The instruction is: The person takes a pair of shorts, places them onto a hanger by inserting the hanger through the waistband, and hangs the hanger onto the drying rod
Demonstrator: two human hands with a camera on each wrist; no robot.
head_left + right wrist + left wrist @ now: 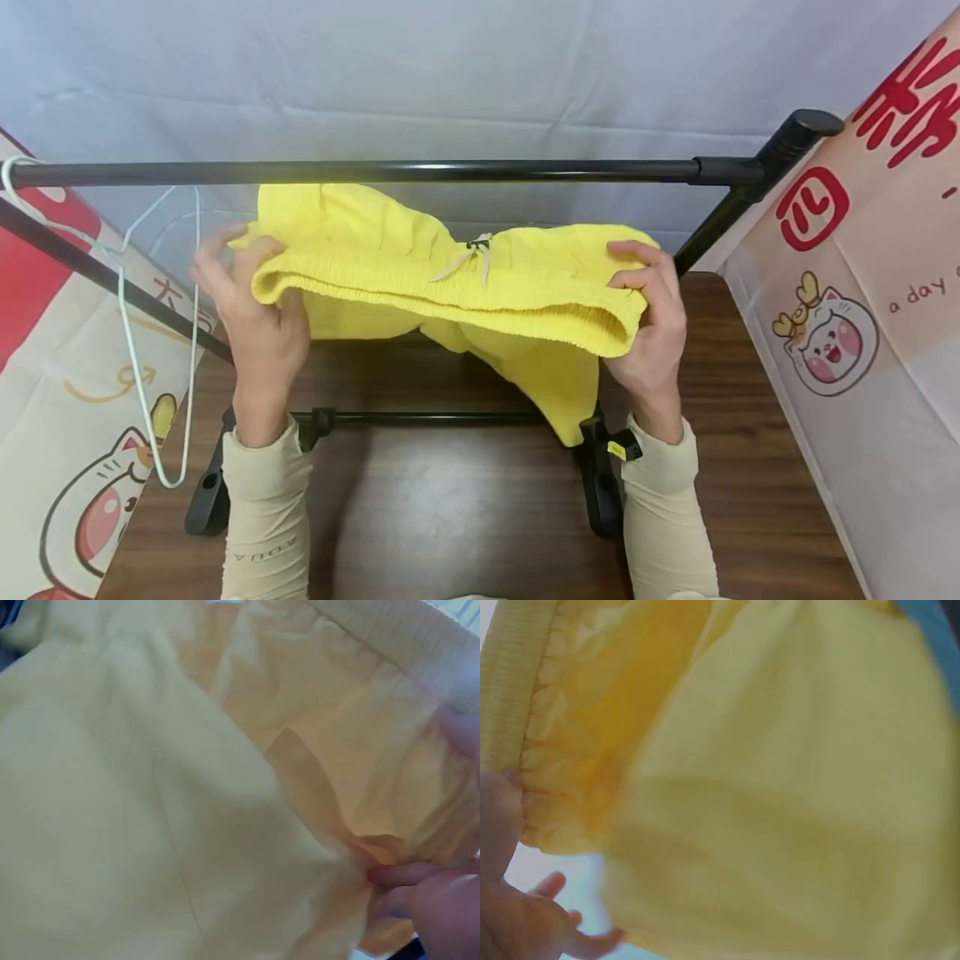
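Yellow shorts with an elastic waistband and a pale drawstring hang between both hands, just under the black rail. My left hand holds the waistband's left end, thumb and fingers on the cloth. At the opposite end, my right hand grips the waistband with its fingers over the outer face. The waist opening faces toward me, and one leg droops lower at the right. In the left wrist view the cloth fills most of the picture. Fingers pinch a fold in the right wrist view.
A black clothes rack rail runs across above the shorts. From its left end hangs a pale hanger. The rack's feet stand on a brown wood-grain table. Printed sheets line both sides.
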